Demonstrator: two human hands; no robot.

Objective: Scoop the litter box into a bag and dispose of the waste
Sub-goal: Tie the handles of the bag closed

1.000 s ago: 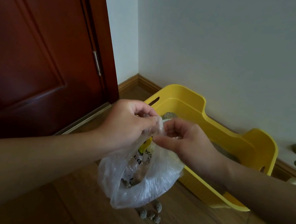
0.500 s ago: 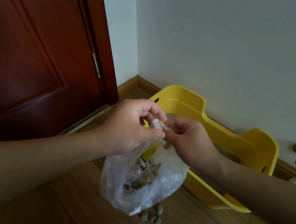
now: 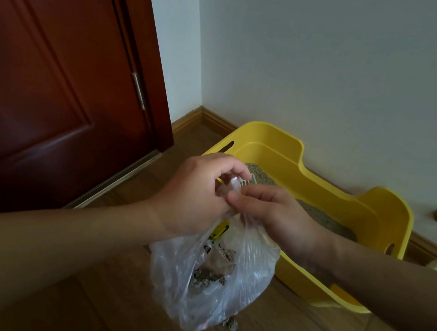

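The clear bag point(image 3: 211, 275) of clumps is held above the floor, in front of the yellow litter box point(image 3: 319, 187), its gathered neck pinched by left hand point(image 3: 195, 193) and right hand point(image 3: 275, 217), and is best knotted tight before disposal

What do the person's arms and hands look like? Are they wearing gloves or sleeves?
No gloves and no sleeves show. The left hand and the right hand are both bare, and both forearms are bare as far as the picture reaches. No watch, ring or bracelet is visible. The fingernails that show look short and unpainted.
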